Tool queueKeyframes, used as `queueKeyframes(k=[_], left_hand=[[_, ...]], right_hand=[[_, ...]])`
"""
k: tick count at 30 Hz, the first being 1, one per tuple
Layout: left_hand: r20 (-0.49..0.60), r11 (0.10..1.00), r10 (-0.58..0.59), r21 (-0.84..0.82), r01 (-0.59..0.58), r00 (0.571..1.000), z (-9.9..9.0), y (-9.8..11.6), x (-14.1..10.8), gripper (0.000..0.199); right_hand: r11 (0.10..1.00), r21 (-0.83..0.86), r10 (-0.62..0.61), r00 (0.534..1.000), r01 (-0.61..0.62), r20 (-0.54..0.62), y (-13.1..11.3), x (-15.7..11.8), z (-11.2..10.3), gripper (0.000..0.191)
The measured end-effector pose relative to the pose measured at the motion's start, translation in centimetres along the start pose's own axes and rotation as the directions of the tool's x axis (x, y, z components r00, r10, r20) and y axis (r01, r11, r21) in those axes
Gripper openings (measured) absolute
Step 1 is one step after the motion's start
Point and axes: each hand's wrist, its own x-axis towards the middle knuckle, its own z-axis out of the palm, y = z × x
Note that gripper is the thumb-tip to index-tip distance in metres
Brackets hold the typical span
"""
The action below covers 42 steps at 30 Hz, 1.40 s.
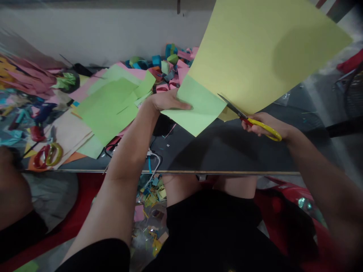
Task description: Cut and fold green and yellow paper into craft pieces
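Observation:
My left hand (170, 102) grips a light green paper square (202, 105) with the thumb on top; its other fingers are hidden beneath. The square lies against a large yellow paper sheet (244, 53), which rises up and to the right above the table. My right hand (265, 122) is closed on scissors (262, 127) with yellow and red handles. Their blades point up and left, at the right corner of the green square and the lower edge of the yellow sheet. A small piece of yellow paper (227, 114) shows below the blades.
Green sheets (109, 107) and a pale sheet (69, 130) are piled at left. Another pair of scissors (50, 154) lies there. Folded paper strips (170, 64) line the wall. Another person's arm (13, 189) is at far left. Paper scraps (154, 192) cover the floor.

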Motion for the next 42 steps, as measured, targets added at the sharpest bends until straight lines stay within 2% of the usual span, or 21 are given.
queueKeyframes(k=[5, 12, 17, 24, 30, 37, 42], left_hand=[[-0.026, 1.000, -0.023, 0.005, 0.023, 0.999, -0.3, -0.2, -0.1, 0.064], [-0.019, 0.999, -0.043, 0.019, 0.044, 0.999, -0.7, -0.4, -0.2, 0.067], [-0.010, 0.999, -0.005, 0.044, 0.005, 1.000, -1.0, -0.6, -0.2, 0.070], [-0.034, 0.991, -0.056, 0.120, 0.060, 0.998, -1.1, -0.1, -0.2, 0.065], [-0.059, 0.997, -0.033, 0.068, 0.037, 0.998, -0.9, 0.4, -0.4, 0.076], [-0.076, 0.999, -0.002, 0.040, 0.005, 0.997, -0.8, 0.3, -0.2, 0.076], [-0.048, 0.999, -0.008, 0.040, 0.010, 0.999, -0.8, 0.4, -0.2, 0.082]], right_hand=[[1.000, -0.016, 0.027, 1.000, -0.027, 0.013, -0.3, 0.7, -0.2, 0.085], [1.000, -0.015, 0.027, 0.999, -0.027, 0.026, 0.5, 1.4, -0.4, 0.075], [1.000, -0.002, 0.028, 1.000, -0.028, 0.010, 0.2, 1.4, -0.4, 0.079], [0.998, 0.042, 0.045, 0.999, -0.044, -0.026, -0.3, 1.3, -0.1, 0.083], [0.998, 0.050, 0.040, 0.998, -0.038, -0.039, -0.5, 1.2, -0.2, 0.084], [0.997, 0.074, -0.016, 0.998, 0.021, -0.068, 0.1, 1.0, -0.1, 0.072], [0.993, 0.114, 0.002, 0.997, 0.007, -0.080, 0.5, 0.9, 0.0, 0.068]])
